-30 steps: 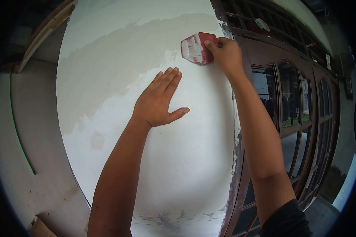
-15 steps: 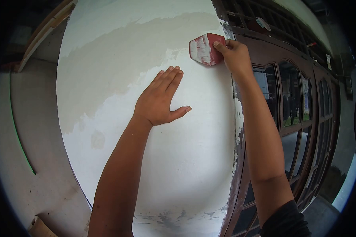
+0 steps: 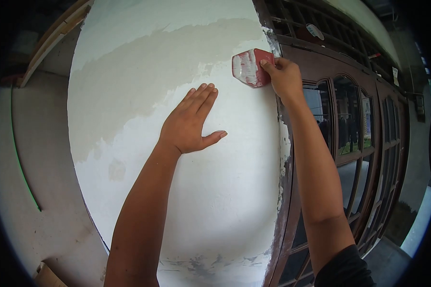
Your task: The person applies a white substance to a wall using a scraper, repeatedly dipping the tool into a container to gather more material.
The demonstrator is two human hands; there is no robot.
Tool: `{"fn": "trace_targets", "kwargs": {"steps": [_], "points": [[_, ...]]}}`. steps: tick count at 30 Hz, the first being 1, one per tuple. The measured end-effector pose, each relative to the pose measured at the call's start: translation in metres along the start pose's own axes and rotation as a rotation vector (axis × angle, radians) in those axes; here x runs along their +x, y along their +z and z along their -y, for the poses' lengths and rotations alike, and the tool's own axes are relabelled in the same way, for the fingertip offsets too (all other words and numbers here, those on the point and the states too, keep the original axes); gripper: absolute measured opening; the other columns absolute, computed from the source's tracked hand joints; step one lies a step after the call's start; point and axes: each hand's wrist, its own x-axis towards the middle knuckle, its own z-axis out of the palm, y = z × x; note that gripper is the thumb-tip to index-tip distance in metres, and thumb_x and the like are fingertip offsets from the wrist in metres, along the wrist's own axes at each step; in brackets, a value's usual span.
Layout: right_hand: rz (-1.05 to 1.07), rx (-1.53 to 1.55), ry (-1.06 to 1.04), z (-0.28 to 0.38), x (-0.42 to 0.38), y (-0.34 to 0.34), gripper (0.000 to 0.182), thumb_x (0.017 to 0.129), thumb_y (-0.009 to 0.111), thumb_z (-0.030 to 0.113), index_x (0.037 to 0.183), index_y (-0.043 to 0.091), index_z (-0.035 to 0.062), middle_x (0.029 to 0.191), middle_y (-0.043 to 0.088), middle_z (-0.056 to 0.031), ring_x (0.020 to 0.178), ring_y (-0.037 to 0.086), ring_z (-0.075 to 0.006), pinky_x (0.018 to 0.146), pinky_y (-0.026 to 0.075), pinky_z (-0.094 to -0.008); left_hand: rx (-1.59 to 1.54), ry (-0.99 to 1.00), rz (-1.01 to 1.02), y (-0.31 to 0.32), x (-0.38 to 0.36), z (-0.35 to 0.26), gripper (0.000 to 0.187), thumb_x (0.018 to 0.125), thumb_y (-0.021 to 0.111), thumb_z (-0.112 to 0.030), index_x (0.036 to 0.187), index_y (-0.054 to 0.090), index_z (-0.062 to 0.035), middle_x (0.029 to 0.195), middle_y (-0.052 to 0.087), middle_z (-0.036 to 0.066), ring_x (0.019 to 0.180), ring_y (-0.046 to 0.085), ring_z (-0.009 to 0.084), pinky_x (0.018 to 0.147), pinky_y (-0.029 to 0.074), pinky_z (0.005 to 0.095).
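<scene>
A red putty scraper (image 3: 266, 63), its left part smeared with white putty, is pinched in my right hand (image 3: 286, 79). The scraper lies against the upper right of the wall (image 3: 215, 191), close to the door frame. My left hand (image 3: 187, 122) rests flat on the wall, fingers pointing up and thumb spread to the right. White putty coats the wall's lower part, while a greyish band (image 3: 139, 62) crosses its upper part. Rough, flaking putty runs along the right edge.
To the right stands a brown door (image 3: 330, 119) with glass panes in a dark frame. A round white-rimmed thing (image 3: 315, 32) sits in the grille above it. A wooden board (image 3: 52, 45) juts out at upper left, and a green line (image 3: 20, 158) hangs on the left wall.
My right hand and the scraper have shifted slightly down along the wall. My left hand stays flat in nearly the same place; the view has turned a little.
</scene>
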Motion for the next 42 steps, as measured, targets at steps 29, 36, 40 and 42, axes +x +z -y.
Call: {"fn": "trace_targets", "kwargs": {"steps": [29,36,40,42], "points": [[0.802,0.774,1.685,0.095,-0.658,-0.024,0.037,0.104,0.056,0.028,0.130,0.058,0.0019,0.098,0.071,-0.0119,0.072,0.071,-0.0209,0.045,0.049,-0.0274,-0.469,-1.614,0.207,-0.249,-0.592,-0.341,0.079,0.106,0.031,-0.057,0.149,0.039,0.0086,0.151,0.046,0.027,0.144,0.040,0.0380,0.119,0.029,0.0416],[1.004,0.626,1.654,0.178,-0.781,0.003,0.024,0.099,0.062,0.021,0.114,0.067,0.0034,0.092,0.072,-0.0044,0.066,0.062,-0.0090,0.054,0.046,-0.0249,-0.382,-1.975,0.228,-0.393,-0.681,-0.321,0.072,0.107,0.033,-0.053,0.148,0.043,0.0061,0.146,0.052,0.027,0.140,0.047,0.0368,0.116,0.034,0.0422],[1.216,0.344,1.645,0.219,-0.854,0.013,0.024,0.095,0.065,0.019,0.113,0.068,0.0021,0.085,0.070,-0.0033,0.066,0.062,-0.0094,0.056,0.046,-0.0260,-0.203,-2.178,0.401,-0.455,-0.735,-0.338,0.070,0.107,0.032,-0.053,0.147,0.046,0.0027,0.144,0.054,0.027,0.137,0.050,0.0379,0.115,0.036,0.0434],[1.457,0.132,1.340,0.225,-0.908,0.014,0.029,0.092,0.069,0.022,0.107,0.070,-0.0024,0.084,0.072,-0.0094,0.072,0.065,-0.0158,0.065,0.050,-0.0333,-0.191,-2.249,0.581,-0.478,-0.755,-0.350,0.069,0.107,0.032,-0.054,0.147,0.048,-0.0005,0.145,0.054,0.026,0.137,0.050,0.0382,0.114,0.038,0.0435]]}}
